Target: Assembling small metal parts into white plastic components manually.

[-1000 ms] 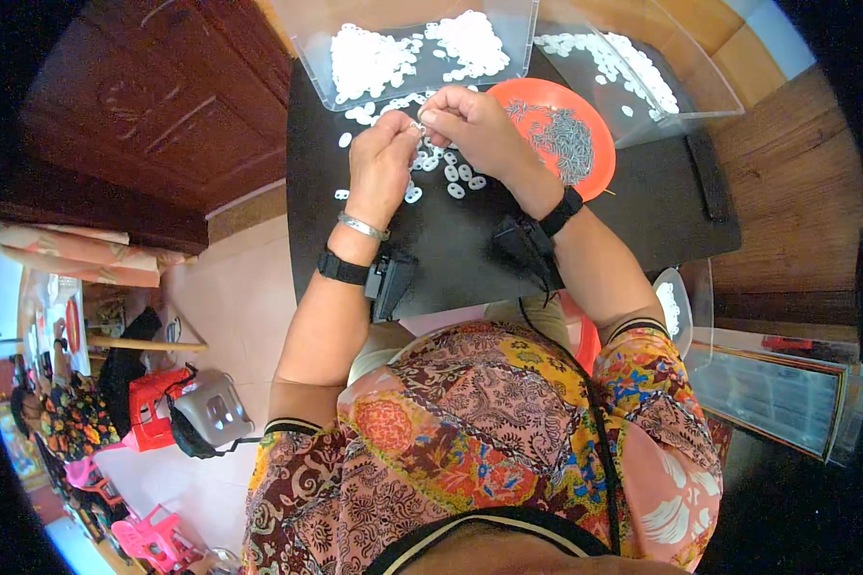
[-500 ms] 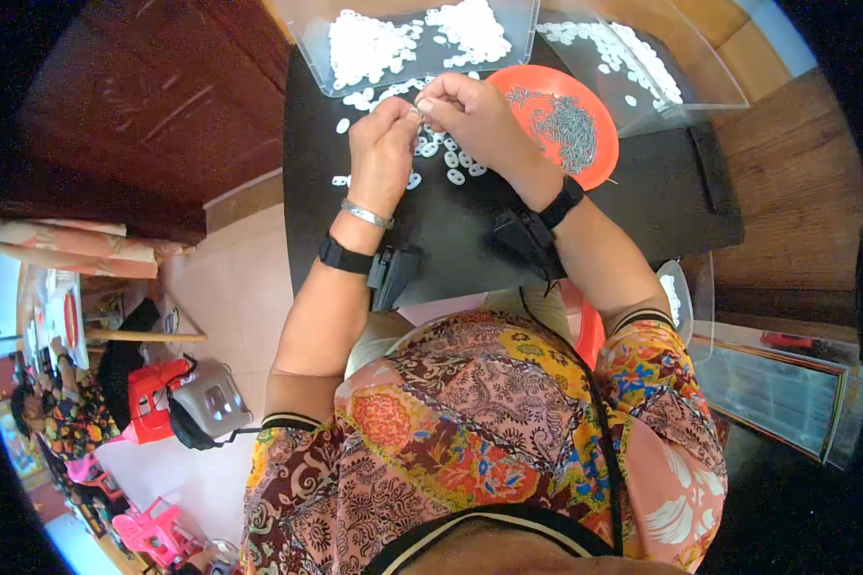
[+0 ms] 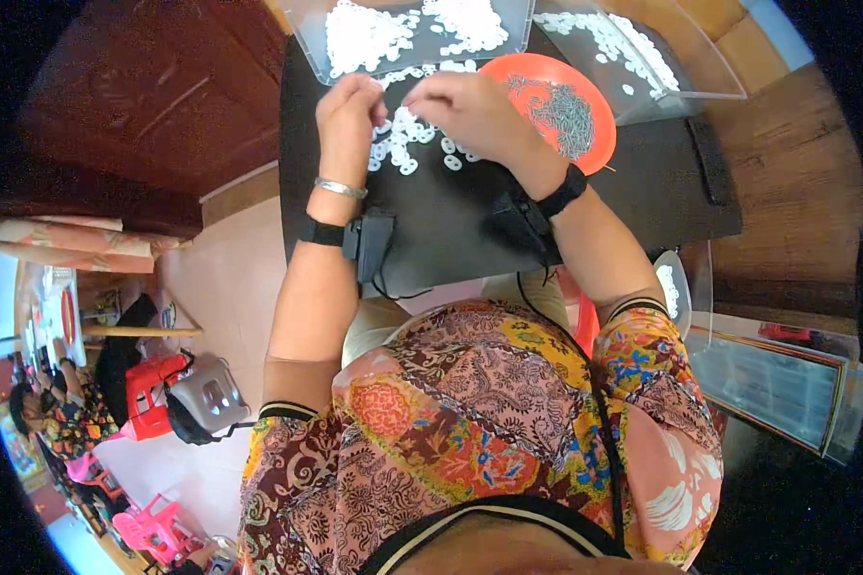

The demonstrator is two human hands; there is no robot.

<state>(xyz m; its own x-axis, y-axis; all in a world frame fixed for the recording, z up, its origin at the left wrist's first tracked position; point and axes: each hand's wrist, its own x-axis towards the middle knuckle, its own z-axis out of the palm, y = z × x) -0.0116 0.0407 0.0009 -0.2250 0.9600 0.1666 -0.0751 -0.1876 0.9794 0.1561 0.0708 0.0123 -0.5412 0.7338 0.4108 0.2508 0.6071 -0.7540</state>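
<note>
Small white oval plastic pieces with holes (image 3: 400,142) lie scattered on the black tabletop beneath and between my hands. My left hand (image 3: 349,113) is at the left edge of this scatter, its fingers curled together; whatever they may hold is hidden. Over the pieces, my right hand (image 3: 465,110) reaches in from the right with bent fingers, the tips just above a few of them. Motion blur hides whether those fingertips grip anything. An orange plate (image 3: 599,125) holding a heap of small grey metal screws (image 3: 567,123) is right beside my right hand.
At the table's far side stands a clear plastic bin (image 3: 307,48) with many white pieces. Another clear container (image 3: 709,88) with more pieces is at the far right. A grey chair (image 3: 211,395) and pink chairs (image 3: 153,527) stand left. Another person (image 3: 72,412) sits farther off.
My hands, which met at the fingertips before, have come apart. The left has moved left and slightly up; the right has shifted slightly left. More white pieces show between them.
</note>
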